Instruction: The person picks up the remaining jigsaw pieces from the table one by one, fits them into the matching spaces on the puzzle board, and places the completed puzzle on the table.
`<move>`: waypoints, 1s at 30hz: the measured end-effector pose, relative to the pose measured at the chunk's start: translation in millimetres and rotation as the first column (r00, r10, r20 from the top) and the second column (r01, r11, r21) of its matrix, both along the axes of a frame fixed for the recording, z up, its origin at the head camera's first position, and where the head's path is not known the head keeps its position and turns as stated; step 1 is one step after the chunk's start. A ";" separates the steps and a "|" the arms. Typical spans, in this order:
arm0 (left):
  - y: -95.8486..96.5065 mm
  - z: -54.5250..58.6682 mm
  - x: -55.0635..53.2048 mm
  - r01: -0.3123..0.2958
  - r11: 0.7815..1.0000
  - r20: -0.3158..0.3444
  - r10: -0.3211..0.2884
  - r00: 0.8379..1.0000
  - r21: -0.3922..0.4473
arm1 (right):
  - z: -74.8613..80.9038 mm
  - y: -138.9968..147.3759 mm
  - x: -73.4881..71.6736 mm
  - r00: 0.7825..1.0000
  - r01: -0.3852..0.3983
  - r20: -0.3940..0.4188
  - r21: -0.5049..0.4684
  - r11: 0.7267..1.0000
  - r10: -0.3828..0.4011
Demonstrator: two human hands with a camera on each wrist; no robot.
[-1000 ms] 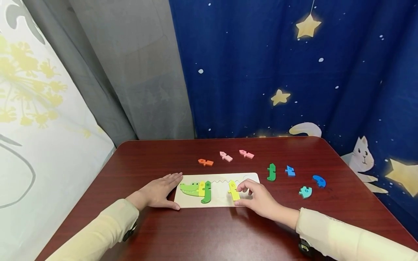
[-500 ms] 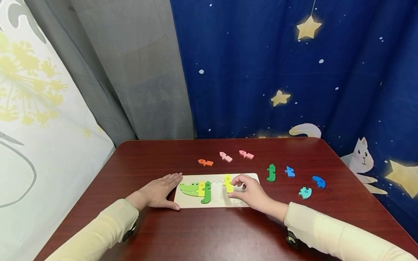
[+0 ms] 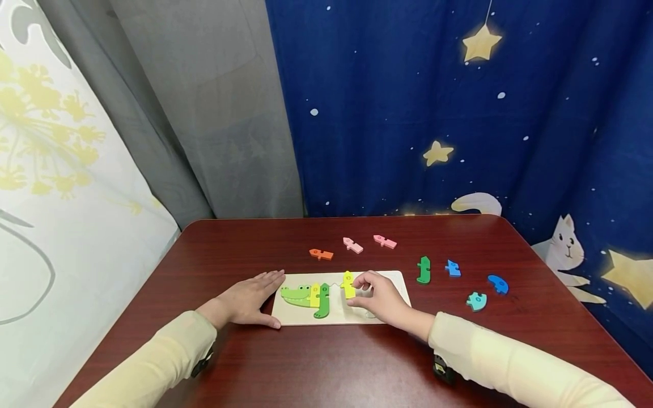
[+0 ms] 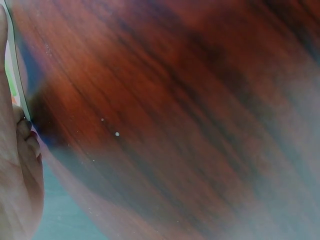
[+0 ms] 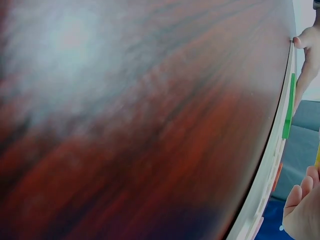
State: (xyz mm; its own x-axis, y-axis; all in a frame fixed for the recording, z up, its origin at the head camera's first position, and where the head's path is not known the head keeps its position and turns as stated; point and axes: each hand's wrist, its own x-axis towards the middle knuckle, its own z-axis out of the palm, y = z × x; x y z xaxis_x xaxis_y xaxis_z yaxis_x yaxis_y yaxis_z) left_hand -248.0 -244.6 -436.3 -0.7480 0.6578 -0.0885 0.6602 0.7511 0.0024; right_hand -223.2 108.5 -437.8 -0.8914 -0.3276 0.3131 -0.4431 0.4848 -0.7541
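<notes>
My right hand (image 3: pixel 380 297) pinches a yellow puzzle piece (image 3: pixel 348 285) between thumb and fingers, over the middle of a pale wooden puzzle board (image 3: pixel 301 321). My left hand (image 3: pixel 250 300) lies with fingers extended against the board's left end, thumb along its near corner. In the board sit a light green crocodile head (image 3: pixel 296 296), a yellow-green piece (image 3: pixel 314 295) and a dark green leg piece (image 3: pixel 323 303), side by side. A sliver of yellow piece (image 5: pixel 318 157) shows above the right-hand fingers in the right wrist view. Part of the board's right half is hidden behind the right hand.
Behind the board on the dark red table (image 3: pixel 245 243) lie an orange piece (image 3: pixel 321 254) and two pink pieces (image 3: pixel 352 245). To the right are a green piece (image 3: pixel 424 270), a small blue piece (image 3: pixel 453 268), a curved blue piece (image 3: pixel 498 284) and a turquoise piece (image 3: pixel 476 301).
My right hand has carried the yellow piece leftward and slightly away from me across the board, closer to the dark green leg piece. The left hand has stayed in place.
</notes>
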 end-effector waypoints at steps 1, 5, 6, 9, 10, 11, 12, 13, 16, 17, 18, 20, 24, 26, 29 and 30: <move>0.0 0.0 0.0 -0.001 1.000 0.001 0.001 1.000 -0.001 | -0.4 -1.3 -0.3 1.000 -0.002 0.005 0.001 1.000 0.002; 0.0 0.1 -0.3 -0.010 1.000 0.009 0.010 1.000 -0.009 | -3.1 -6.5 -2.0 1.000 -0.002 0.008 0.001 1.000 0.002; 0.0 0.3 -0.4 -0.010 1.000 0.011 0.010 1.000 -0.008 | -4.0 -7.9 -2.6 1.000 -0.001 0.004 -0.001 1.000 0.001; 0.2 0.7 0.0 -0.011 1.000 0.017 0.012 1.000 -0.004 | -6.9 -12.1 -4.0 1.000 0.001 -0.010 -0.004 1.000 -0.001; 0.2 0.8 0.1 -0.012 1.000 0.018 0.012 1.000 -0.003 | -7.4 -13.5 -4.1 1.000 0.000 -0.010 -0.006 1.000 0.000; 0.2 0.9 0.2 -0.011 1.000 0.019 0.011 1.000 -0.003 | -8.1 -14.7 -4.3 1.000 -0.003 -0.012 -0.008 1.000 0.003; 0.2 1.0 0.3 -0.010 1.000 0.020 0.010 1.000 -0.003 | -8.7 -15.9 -4.6 1.000 -0.005 -0.011 -0.007 1.000 0.005; 0.2 1.0 0.3 -0.010 1.000 0.021 0.011 1.000 -0.005 | -9.0 -17.1 -4.8 1.000 -0.006 -0.011 -0.005 1.000 0.006; 0.3 1.6 0.5 -0.008 1.000 0.020 0.008 1.000 -0.008 | -10.1 -20.3 -5.6 1.000 -0.009 -0.004 0.002 1.000 0.009; 0.4 1.7 0.6 -0.006 1.000 0.020 0.006 1.000 -0.008 | -10.5 -21.2 -5.9 1.000 -0.009 -0.004 0.007 1.000 0.009; 0.4 1.8 0.7 -0.005 1.000 0.019 0.005 1.000 -0.006 | -10.5 -22.4 -6.1 1.000 -0.006 -0.002 0.016 1.000 0.006; 0.3 1.6 0.6 -0.002 1.000 0.017 0.002 1.000 -0.003 | -10.5 -24.4 -5.9 1.000 -0.003 0.002 0.027 1.000 0.003; 0.0 0.9 0.2 0.004 1.000 0.010 -0.004 1.000 -0.001 | -10.9 -27.5 -5.0 1.000 -0.001 0.021 0.039 0.999 0.001; 0.1 0.9 -0.1 0.008 1.000 0.008 -0.008 1.000 0.001 | -11.8 -28.4 -4.8 1.000 -0.001 0.028 0.044 0.999 0.000; 0.2 0.9 -0.6 0.013 1.000 0.004 -0.013 1.000 0.003 | -13.0 -29.8 -5.2 0.999 -0.002 0.035 0.055 0.998 0.000; 0.0 0.7 -1.0 0.012 1.000 0.002 -0.012 1.000 0.000 | -13.1 -30.3 -5.3 0.999 -0.004 0.034 0.057 0.998 0.002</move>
State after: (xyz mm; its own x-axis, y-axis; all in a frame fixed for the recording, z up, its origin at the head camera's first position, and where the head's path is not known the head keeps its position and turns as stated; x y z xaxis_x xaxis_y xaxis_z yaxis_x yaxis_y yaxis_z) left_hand -249.0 -244.5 -435.6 -0.7396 0.6669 -0.0904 0.6694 0.7429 0.0035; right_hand -228.4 78.1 -450.9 -0.9004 -0.3465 0.2633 -0.4189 0.5261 -0.7401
